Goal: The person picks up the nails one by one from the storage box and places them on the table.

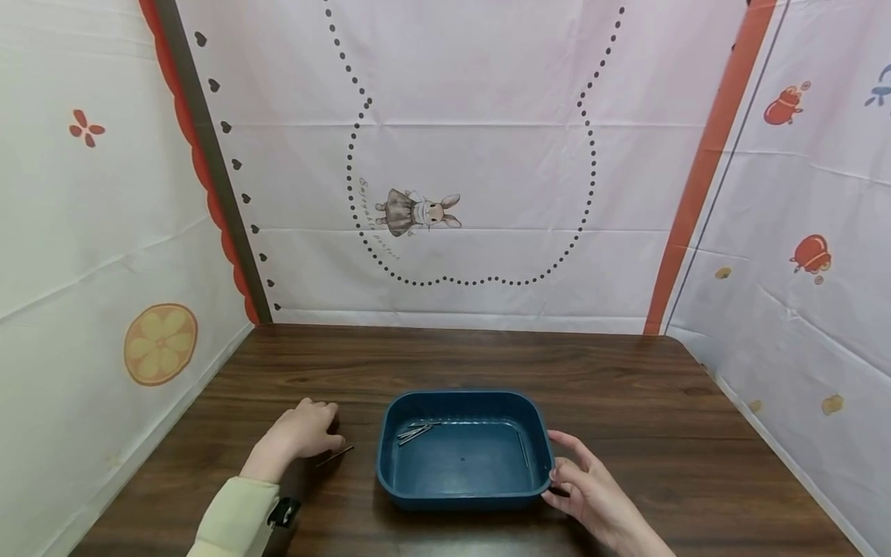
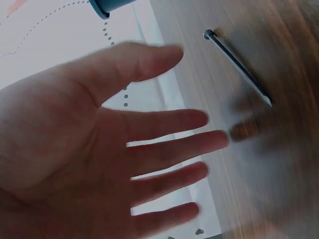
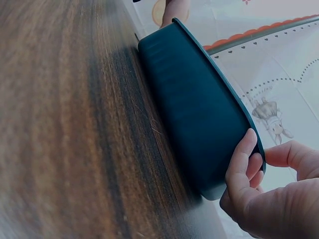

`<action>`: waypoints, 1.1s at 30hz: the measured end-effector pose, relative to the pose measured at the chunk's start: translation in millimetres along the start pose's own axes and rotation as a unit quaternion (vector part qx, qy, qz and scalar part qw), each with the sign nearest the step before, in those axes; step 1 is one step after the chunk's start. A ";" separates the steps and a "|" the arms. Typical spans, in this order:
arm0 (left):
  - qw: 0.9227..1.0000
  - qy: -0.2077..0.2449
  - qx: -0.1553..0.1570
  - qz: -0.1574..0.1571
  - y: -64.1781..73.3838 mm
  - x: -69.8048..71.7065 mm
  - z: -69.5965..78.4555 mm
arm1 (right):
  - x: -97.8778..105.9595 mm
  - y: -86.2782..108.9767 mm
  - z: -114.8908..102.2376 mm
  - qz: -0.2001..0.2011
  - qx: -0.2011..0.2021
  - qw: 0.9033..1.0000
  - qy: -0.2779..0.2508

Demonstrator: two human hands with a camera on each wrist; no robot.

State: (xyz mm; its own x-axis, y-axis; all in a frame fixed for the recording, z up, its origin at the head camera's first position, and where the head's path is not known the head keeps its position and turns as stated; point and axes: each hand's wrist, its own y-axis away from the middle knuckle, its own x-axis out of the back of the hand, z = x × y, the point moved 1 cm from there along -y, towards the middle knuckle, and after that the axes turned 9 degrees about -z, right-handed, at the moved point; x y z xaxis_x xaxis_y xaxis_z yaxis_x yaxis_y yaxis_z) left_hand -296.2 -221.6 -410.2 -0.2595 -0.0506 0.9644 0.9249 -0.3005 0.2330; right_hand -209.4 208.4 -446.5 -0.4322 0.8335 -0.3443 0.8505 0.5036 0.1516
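A nail (image 1: 336,456) lies on the table, its head and pointed tip plain in the left wrist view. Above the table, close to that nail, hovers my left hand (image 1: 299,433), fingers spread and holding nothing. A dark blue rectangular plastic bin (image 1: 462,497) stands to its right. Inside it, several nails (image 1: 416,433) lie bunched toward the left, and a single thin nail (image 1: 524,450) lies by the right wall. My right hand (image 1: 592,495) pinches the bin's near right corner, thumb at the rim and fingers against the outer wall.
The dark wood-grain table (image 1: 452,356) bears the bin and nail. White printed cloth (image 1: 473,155) hangs behind it and along both sides. A dark band (image 1: 284,512) circles the left wrist over a pale sleeve (image 1: 237,510).
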 end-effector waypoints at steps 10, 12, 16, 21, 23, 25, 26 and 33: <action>0.977 -0.040 -0.043 0.203 -15.4 24.7 23.4 | -1.5 -0.5 1.3 -0.011 0.005 1.000 -0.002; 0.975 -0.046 -0.045 0.211 -17.8 31.4 26.1 | -1.1 0.2 0.6 -0.014 0.011 1.000 0.001; 0.976 -0.057 -0.049 0.206 -20.2 40.4 27.9 | -1.5 0.8 -0.7 -0.006 0.009 1.000 0.003; 0.975 -0.069 -0.052 0.203 -20.9 50.4 31.5 | -1.9 0.8 -0.8 0.002 0.003 1.000 0.006; 0.976 -0.069 -0.053 0.201 -21.3 54.7 34.0 | -1.8 0.9 -0.8 0.002 0.004 1.000 0.006; 0.976 -0.070 -0.054 0.197 -21.6 59.5 37.0 | -1.0 0.9 -0.7 0.000 0.006 1.000 0.006; 0.977 -0.068 -0.055 0.195 -21.9 61.8 38.6 | -0.8 0.9 -0.8 0.001 0.006 1.000 0.005; 0.976 -0.079 -0.067 0.190 -24.4 76.3 49.3 | 1.4 0.2 0.0 0.000 0.009 1.000 0.000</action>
State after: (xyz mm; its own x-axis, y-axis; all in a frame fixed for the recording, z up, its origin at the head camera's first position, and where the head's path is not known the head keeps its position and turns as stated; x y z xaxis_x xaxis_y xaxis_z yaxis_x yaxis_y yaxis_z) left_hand -324.9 -171.2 -336.1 0.1504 -0.0389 0.9879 0.8987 -0.4111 -0.1530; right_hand -209.9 209.6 -446.9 -0.4317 0.8340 -0.3435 0.8562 0.4988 0.1349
